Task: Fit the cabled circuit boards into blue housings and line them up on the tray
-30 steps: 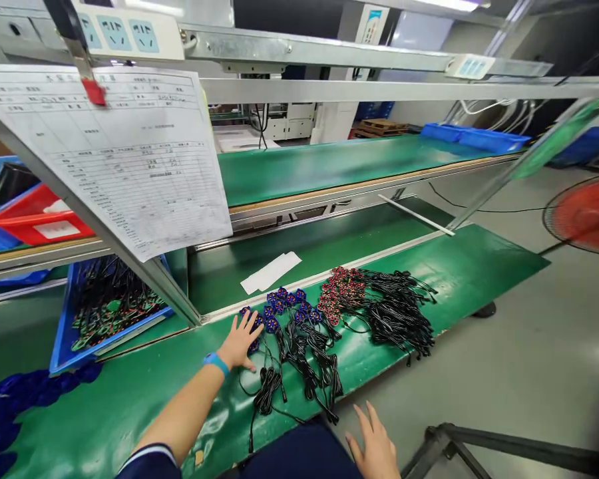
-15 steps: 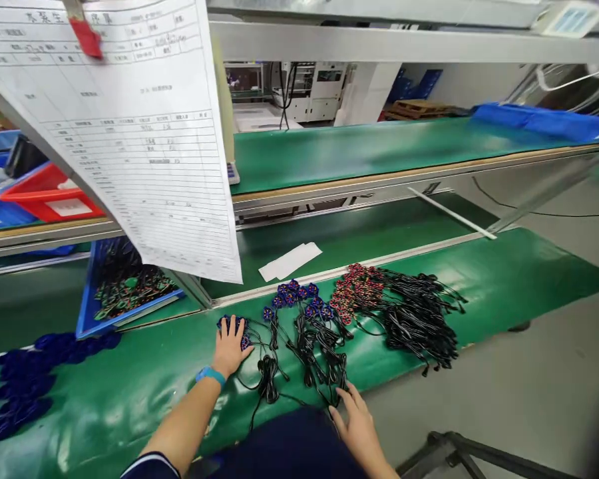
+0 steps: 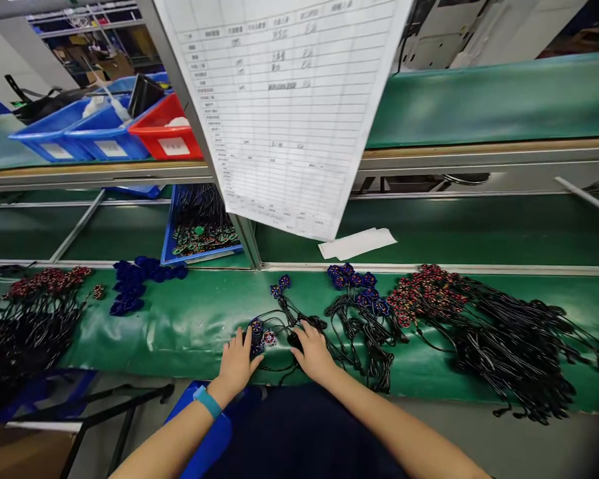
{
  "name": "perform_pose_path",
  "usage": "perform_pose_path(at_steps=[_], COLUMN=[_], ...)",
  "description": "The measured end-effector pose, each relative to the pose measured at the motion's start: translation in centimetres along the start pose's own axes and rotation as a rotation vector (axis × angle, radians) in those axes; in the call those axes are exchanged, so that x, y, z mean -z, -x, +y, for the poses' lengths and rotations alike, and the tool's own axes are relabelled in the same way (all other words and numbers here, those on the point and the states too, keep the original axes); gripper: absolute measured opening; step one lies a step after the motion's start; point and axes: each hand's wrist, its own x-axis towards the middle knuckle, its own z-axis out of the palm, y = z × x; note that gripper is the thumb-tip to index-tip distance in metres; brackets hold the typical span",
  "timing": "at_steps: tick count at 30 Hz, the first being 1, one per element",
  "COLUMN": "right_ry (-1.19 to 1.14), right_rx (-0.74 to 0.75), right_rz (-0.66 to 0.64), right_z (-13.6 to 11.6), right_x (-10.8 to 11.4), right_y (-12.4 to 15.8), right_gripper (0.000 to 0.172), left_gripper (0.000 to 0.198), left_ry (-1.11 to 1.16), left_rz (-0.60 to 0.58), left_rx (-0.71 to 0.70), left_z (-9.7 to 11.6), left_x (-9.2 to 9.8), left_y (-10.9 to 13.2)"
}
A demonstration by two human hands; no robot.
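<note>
My left hand [image 3: 237,361] rests on the green bench with fingers stretched and thumb apart. Its fingertips lie beside a small blue-rimmed round part [image 3: 256,326] that has a coloured centre. A paler round part [image 3: 269,338] is just to the right of it. Opposite, my right hand [image 3: 314,352] curls its fingers round a black cable bundle [image 3: 295,340], partly hidden under them. Thin black leads run between the two hands. Behind them, two blue round parts [image 3: 280,286] lie with their leads trailing right.
Blue round parts with coiled cables [image 3: 364,289] lie right of my hands, then a heap of red ones [image 3: 424,293]. Dark blue pieces [image 3: 130,286] and more red-ended cables [image 3: 44,283] are leftward. A paper sheet [image 3: 289,126] hangs ahead, near a blue tray [image 3: 167,246].
The view has swung left. Both hands are now close together; the right one has come from the bench's front edge onto a cable bundle. The round parts by my left hand sit nearer me.
</note>
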Motion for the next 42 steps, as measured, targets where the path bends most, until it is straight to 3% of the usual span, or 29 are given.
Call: perform_pose_path(at_steps=[3, 8, 13, 19, 26, 28, 30, 33, 35, 39, 42], right_ry=[0.046, 0.157, 0.205, 0.256, 0.273, 0.268, 0.264, 0.249, 0.247, 0.264, 0.258], right_rx=[0.099, 0.268, 0.269, 0.202, 0.298, 0.310, 0.289, 0.212, 0.149, 0.077, 0.067], right_rz=[-0.008, -0.007, -0.026, -0.035, -0.085, -0.091, -0.089, -0.120, -0.138, -0.101, -0.081], right_z=[-1.4, -3.9, -5.9, -5.3, -4.8, -5.3, -6.1, -7.5, -8.6, -9.8, -9.3], right_x=[-1.4, -2.7, -3.8, -5.1, -5.5, -6.0, -6.7, -8.5, -9.7, -10.9, -10.6], right_y=[-0.6, -2.2, -3.8, -3.6, -1.2, -0.8, -0.8, -1.7, -2.6, -4.0, -4.0], right_gripper=[0.049, 0.053, 0.056, 0.027, 0.020, 0.033, 0.059, 0.096, 0.104, 0.077, 0.057], left_gripper=[0.077, 0.093, 0.091, 0.070, 0.056, 0.058, 0.063, 0.074, 0.080, 0.088, 0.074], left_ry=[0.016, 0.097, 0.073, 0.047, 0.081, 0.083, 0.076, 0.056, 0.047, 0.048, 0.053], left_rz=[0.028, -0.128, -0.134, -0.177, -0.138, -0.140, -0.141, -0.146, -0.157, -0.238, -0.268], left_rx=[-0.184, -0.419, -0.475, -0.474, -0.472, -0.477, -0.473, -0.474, -0.509, -0.636, -0.609], left_z=[-3.4, -6.5, -6.9, -7.8, -8.4, -9.0, -9.9, -10.8, -10.6, -9.1, -8.0], left_x=[-0.4, -2.4, -2.6, -0.9, -1.9, -2.0, -1.6, -0.6, 0.2, 0.7, 0.3], left_y=[0.1, -2.4, -4.6, -7.2, -5.3, -5.2, -6.0, -8.7, -10.6, -12.1, -11.0])
